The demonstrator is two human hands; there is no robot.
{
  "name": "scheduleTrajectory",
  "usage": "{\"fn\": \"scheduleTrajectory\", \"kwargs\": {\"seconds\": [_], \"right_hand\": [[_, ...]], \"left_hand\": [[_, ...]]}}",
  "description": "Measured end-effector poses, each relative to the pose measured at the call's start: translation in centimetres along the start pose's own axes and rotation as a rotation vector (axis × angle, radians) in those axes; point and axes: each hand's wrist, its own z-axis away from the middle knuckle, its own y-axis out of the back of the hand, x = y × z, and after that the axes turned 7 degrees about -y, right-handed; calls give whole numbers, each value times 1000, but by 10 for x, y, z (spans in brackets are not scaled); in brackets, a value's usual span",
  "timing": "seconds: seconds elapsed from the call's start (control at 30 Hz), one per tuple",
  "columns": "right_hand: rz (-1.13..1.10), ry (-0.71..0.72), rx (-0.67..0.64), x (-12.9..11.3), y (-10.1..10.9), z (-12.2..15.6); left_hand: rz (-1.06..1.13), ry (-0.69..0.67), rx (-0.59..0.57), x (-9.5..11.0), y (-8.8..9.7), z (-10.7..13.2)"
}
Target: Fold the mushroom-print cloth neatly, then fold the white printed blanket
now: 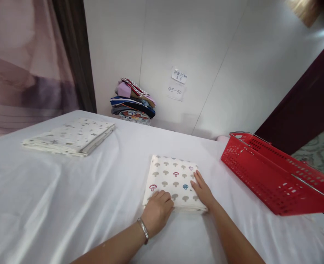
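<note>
A white cloth (167, 174) printed with grey, red and blue mushrooms lies folded into a neat square on the white-covered table. My left hand (158, 212), with a silver bracelet at the wrist, is at its near left edge. The fingers there are bent over the fabric and closed on the edge; the thumb is partly hidden. On the right side of the same cloth, my right hand (202, 190) rests with its fingers stretched out and slightly apart, pressing on the top.
Another folded white cloth (71, 135) with small dark prints lies at the table's left. A red plastic basket (272, 176) stands at the right edge. Behind the table is a stack of folded fabrics (133, 102) by the wall, and paper notes (176, 90) are stuck there.
</note>
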Motion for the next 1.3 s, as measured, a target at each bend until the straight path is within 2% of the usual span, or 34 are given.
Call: {"fn": "scheduleTrajectory", "kwargs": {"seconds": [0.13, 0.23, 0.33, 0.4, 0.5, 0.57, 0.67, 0.8, 0.97, 1.1, 1.2, 1.3], "right_hand": [[69, -1, -18, 13, -6, 0], [284, 42, 32, 2, 2, -2], [419, 153, 73, -29, 5, -11], [402, 264, 10, -59, -3, -21], [344, 410, -124, -106, -28, -43], [337, 439, -181, -131, -48, -57], [357, 419, -171, -149, -72, -72], [379, 438, -150, -147, -85, -74], [367, 434, -163, -143, -82, -77], [249, 404, -342, -135, -57, -105], [212, 235, -479, -119, -29, -129], [237, 146, -569, -103, -9, -141]], "left_hand": [[7, 22, -11, 1, -3, 1], [17, 39, -18, 1, -4, 1], [28, 46, -34, 1, -4, 0], [30, 51, -48, 1, -4, 0], [26, 58, -54, 1, -5, 1], [18, 55, -51, 1, -7, 1], [-4, 68, -53, 1, -12, 1], [-15, 81, -72, 0, -16, 1], [5, 86, -88, 1, -14, 1], [45, 77, -84, -1, -12, 3], [61, 66, -82, -2, -13, 4], [10, 42, -75, -3, -17, 5]]}}
